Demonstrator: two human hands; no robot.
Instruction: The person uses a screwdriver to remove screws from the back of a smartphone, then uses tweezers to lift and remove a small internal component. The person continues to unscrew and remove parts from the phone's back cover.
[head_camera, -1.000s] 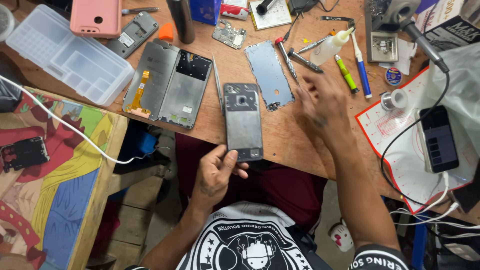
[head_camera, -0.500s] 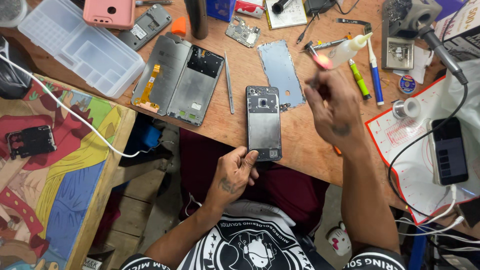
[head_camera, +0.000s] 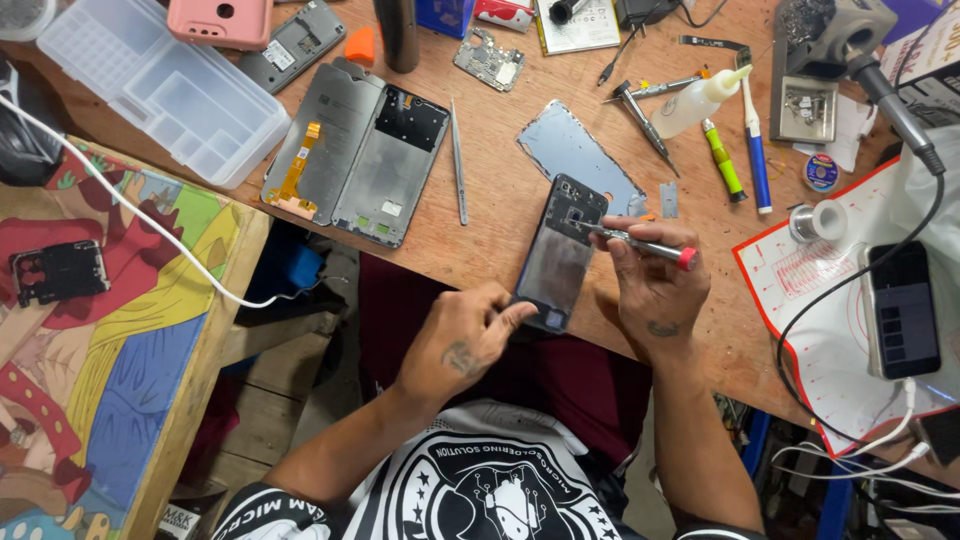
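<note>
1. The opened phone body (head_camera: 558, 255) lies at the near edge of the wooden workbench (head_camera: 500, 200), directly ahead of me and between my two hands.
2. Its long axis runs away from me, tilted slightly to the right at the far end, where the camera cutout sits.
3. My left hand (head_camera: 455, 345) rests at the near end, fingertips pinching the lower corner to steady it.
4. My right hand (head_camera: 650, 285) lies just right of the body, closed around a precision screwdriver (head_camera: 632, 240) with a red end cap.
5. The screwdriver lies almost crosswise to the phone's axis, tip pointing left onto the upper portion near the camera cutout.
6. My right hand is nearer to that upper end; the left holds the opposite end.
7. A loose blue-grey back cover (head_camera: 580, 160) lies just beyond the phone.
</note>
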